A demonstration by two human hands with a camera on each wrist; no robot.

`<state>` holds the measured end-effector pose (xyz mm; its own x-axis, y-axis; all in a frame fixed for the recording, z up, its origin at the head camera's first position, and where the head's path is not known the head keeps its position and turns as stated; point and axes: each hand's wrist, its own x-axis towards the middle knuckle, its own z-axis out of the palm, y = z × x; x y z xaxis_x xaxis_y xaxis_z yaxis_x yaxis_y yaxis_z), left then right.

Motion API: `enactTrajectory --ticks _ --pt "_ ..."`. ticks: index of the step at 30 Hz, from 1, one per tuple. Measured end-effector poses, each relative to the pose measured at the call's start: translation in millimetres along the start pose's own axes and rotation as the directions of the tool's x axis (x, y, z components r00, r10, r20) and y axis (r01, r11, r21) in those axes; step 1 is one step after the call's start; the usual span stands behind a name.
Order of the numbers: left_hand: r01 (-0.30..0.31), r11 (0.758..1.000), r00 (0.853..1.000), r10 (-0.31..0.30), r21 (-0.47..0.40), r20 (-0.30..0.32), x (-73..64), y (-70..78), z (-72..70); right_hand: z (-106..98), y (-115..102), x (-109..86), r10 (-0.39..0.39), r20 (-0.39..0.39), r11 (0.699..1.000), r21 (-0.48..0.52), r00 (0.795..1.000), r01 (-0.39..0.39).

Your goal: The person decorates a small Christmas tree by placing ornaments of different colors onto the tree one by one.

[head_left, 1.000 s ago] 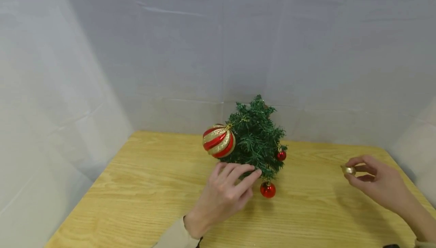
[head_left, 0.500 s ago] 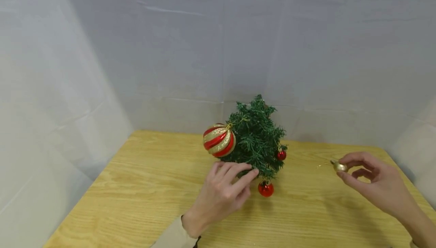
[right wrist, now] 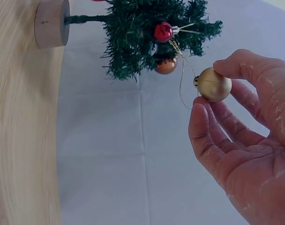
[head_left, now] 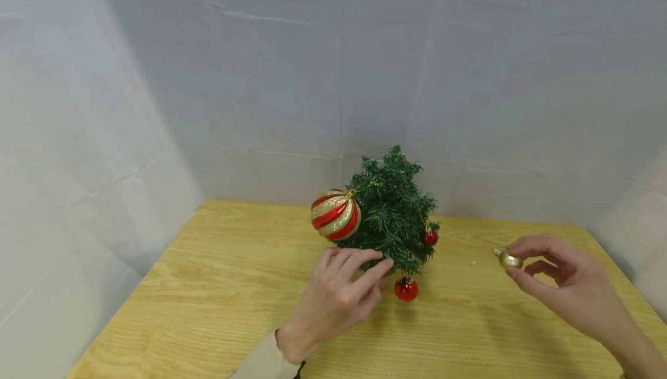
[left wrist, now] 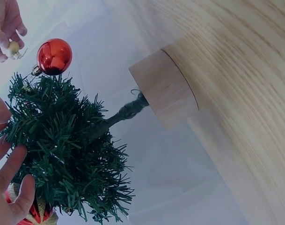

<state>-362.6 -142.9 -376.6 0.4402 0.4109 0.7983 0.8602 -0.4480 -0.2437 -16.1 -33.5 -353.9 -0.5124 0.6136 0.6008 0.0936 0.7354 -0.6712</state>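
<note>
A small green artificial Christmas tree stands on the table, its round wooden base visible in the left wrist view. My left hand holds the tree's lower front branches, its fingertips partly among the needles. Off to the right, my right hand pinches a small gold bauble between thumb and fingers. From the bauble's cap a thin gold loop of string reaches toward the tree. A large red-and-gold striped bauble hangs at the tree's left, a shiny red bauble at its lower front.
Another small red bauble hangs on the tree's right side, with an orange-gold bauble near it in the right wrist view. The wooden table has pale sheeting behind and beside it.
My right hand has moved left with the gold bauble, nearer the tree. The left hand and the lower red bauble have shifted slightly left.
</note>
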Motion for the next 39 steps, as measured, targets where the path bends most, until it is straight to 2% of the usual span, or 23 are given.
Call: enactTrajectory --ticks 6,15,18,22,29,39 --pt "0.012 1.0 1.0 -0.012 -0.011 0.0 -0.1 -0.4 0.8 6 -8 2.0 -0.056 0.014 0.99 0.133 0.998 0.054" --pt "-0.006 1.0 1.0 0.005 -0.016 -0.023 0.6 -3.0 3.2 16 -24 3.7 -0.033 0.019 0.994 0.107 0.999 0.031" --pt "-0.01 1.0 1.0 0.009 -0.018 -0.027 0.6 -3.7 3.9 20 -19 4.6 -0.109 -0.007 0.973 0.205 0.994 0.108" --pt "-0.014 1.0 0.999 0.013 -0.023 -0.035 0.8 -3.9 4.6 27 -14 7.6 -0.218 -0.035 0.924 0.316 0.975 0.217" --pt "-0.013 0.998 0.997 0.009 -0.056 -0.071 2.6 -3.3 3.4 37 -21 11.9 -0.244 -0.01 0.92 0.315 0.97 0.235" --pt "-0.016 0.979 0.985 -0.019 -0.201 -0.173 12.6 5.2 -0.6 54 -31 16.3 -0.286 0.029 0.918 0.293 0.958 0.265"
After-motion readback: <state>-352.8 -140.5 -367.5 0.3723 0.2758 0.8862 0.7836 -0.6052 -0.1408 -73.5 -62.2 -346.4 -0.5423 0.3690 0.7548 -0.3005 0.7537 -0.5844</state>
